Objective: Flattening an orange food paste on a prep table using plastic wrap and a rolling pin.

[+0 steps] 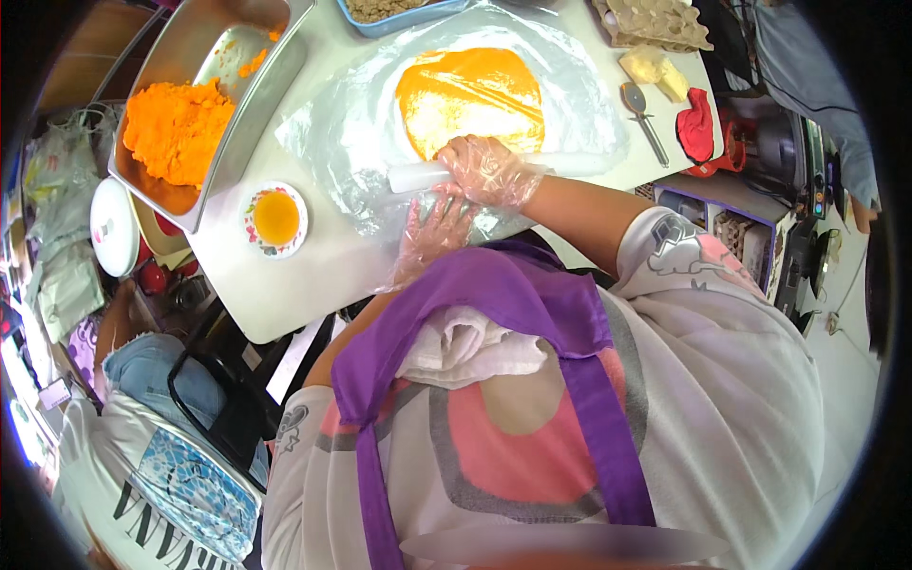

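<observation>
A flat, round sheet of orange dough point(470, 92) lies beneath clear plastic film point(342, 135) on the white table. Just below the dough's near edge, my right hand point(491, 171) grips a white rolling pin point(417, 178). The pin stretches sideways across the film, and its right end looks hazy against the plastic. My left hand point(436, 231) rests on the film near the table's front edge, fingers spread, holding nothing that I can see. Both hands wear clear plastic gloves.
A steel pan point(246, 135) of orange dough point(178, 132) and a flowered bowl point(303, 221) of yellow liquid point(276, 218) stand left. At right lie a pizza cutter point(645, 125), yellowish lumps point(655, 71), a red cloth point(695, 127) and an egg tray point(655, 25). Another person point(164, 370) sits at lower left.
</observation>
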`<action>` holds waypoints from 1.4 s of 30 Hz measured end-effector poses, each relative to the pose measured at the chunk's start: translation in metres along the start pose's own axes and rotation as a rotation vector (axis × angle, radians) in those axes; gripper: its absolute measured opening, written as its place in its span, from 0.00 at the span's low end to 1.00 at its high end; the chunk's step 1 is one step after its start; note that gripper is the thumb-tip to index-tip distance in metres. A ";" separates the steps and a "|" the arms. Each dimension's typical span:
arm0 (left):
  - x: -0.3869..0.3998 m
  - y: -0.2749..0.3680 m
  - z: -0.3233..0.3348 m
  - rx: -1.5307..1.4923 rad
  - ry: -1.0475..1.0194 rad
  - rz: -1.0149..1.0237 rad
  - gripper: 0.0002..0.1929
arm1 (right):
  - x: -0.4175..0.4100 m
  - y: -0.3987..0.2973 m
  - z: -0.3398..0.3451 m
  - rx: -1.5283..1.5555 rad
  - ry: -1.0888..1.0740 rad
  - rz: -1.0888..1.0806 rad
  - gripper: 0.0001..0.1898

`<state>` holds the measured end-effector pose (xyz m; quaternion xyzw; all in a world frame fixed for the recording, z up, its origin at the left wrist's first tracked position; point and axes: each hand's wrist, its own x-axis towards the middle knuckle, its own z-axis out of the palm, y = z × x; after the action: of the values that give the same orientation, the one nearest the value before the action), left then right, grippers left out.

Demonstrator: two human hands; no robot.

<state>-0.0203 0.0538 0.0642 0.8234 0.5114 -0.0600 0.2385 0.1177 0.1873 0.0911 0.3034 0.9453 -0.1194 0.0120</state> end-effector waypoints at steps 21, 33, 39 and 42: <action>0.003 0.002 -0.005 -0.049 -0.213 -0.003 0.29 | 0.080 0.051 -0.027 0.040 -0.226 0.151 0.30; -0.005 0.006 0.017 0.119 0.093 -0.028 0.28 | 0.095 0.055 -0.024 -0.055 -0.152 0.170 0.32; -0.001 0.006 -0.003 -0.067 -0.161 -0.033 0.28 | 0.106 0.059 -0.022 -0.089 -0.096 0.203 0.33; -0.001 0.014 -0.010 -0.002 -0.133 -0.039 0.29 | 0.109 0.064 -0.025 -0.116 -0.088 0.252 0.34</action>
<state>-0.0106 0.0525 0.0784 0.8073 0.5104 -0.1186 0.2715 0.0669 0.3059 0.0914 0.4130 0.9035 -0.0754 0.0858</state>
